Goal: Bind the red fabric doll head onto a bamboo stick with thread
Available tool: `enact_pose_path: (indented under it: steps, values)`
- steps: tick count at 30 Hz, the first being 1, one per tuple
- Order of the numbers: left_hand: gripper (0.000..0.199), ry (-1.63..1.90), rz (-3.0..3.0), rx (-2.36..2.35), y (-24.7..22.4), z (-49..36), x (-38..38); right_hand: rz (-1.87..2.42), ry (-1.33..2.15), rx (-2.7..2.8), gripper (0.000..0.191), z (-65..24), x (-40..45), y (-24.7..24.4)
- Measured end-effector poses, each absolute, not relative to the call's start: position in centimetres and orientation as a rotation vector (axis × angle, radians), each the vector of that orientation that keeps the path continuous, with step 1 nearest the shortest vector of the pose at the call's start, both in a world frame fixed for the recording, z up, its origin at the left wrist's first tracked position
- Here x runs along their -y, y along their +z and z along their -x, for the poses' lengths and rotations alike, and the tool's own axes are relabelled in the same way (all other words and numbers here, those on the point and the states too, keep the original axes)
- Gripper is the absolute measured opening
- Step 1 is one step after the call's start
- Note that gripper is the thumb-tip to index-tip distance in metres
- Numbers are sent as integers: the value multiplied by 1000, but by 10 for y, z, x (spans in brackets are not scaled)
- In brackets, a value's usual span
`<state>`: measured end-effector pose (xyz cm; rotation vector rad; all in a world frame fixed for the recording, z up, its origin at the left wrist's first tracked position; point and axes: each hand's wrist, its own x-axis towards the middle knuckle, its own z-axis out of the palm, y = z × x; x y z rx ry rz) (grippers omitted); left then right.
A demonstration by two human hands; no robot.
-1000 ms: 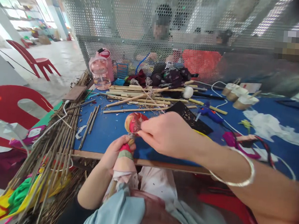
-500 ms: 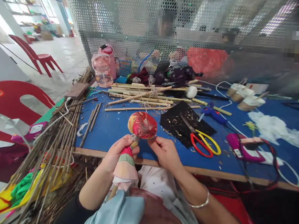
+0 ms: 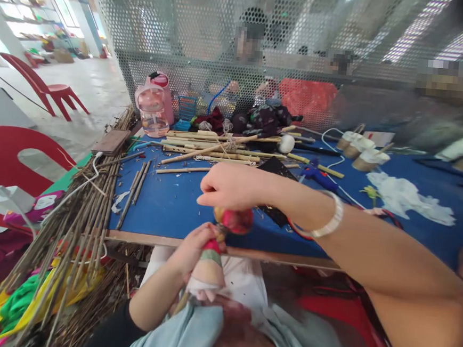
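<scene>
My left hand [image 3: 196, 245] is wrapped round the narrow neck of a cloth-covered piece [image 3: 207, 273], near the table's front edge. The piece has a round red and yellow patterned head [image 3: 238, 220] at the top and a flared pink, green and cream skirt below, with a stick under it. Above the head, my right hand [image 3: 228, 186] is raised with the fingers pinched together. Whether a thread or something else thin is between them is too small to make out. The right forearm, with a silver bracelet [image 3: 330, 216], covers most of the scissors.
Bamboo sticks [image 3: 201, 152] lie across the blue table [image 3: 165, 200]. Behind them are a pink bottle [image 3: 153, 108] and dark cloth. A blue glue gun [image 3: 317, 174], white plastic [image 3: 410, 195] and cups stand right. Branches [image 3: 92, 210] lean left. A person sits beyond the mesh.
My right hand has left the side of the round head and risen up and left above it, its arm now crossing the table. The piece has shifted slightly right and down with my left hand.
</scene>
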<state>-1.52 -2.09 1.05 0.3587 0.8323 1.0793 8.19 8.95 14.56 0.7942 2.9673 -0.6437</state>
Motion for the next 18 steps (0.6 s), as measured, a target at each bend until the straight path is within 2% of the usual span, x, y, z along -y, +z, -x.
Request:
enact_pose_path:
  steps: [2, 4, 9, 11, 14, 18]
  values:
    - [22, 1193, -348, -856, 13, 35, 15, -992, -384, -3238, 33, -86, -58, 157]
    - [21, 1259, -376, -778, 20, 53, 13, -1218, -404, -3415, 37, -100, -32, 147]
    - [22, 1272, -468, -709, 41, 62, 21, -1919, -1086, -3291, 42, -128, -12, 79]
    - [24, 1260, -478, -709, 44, 57, 24, -2115, -1253, -3160, 41, -127, -12, 57]
    - [23, 1246, -489, -701, 44, 53, 27, -2211, -1360, -3030, 39, -120, -13, 39]
    - [19, 1259, -526, -672, 44, 54, 33, -2020, -1606, -2872, 38, -116, -21, 32]
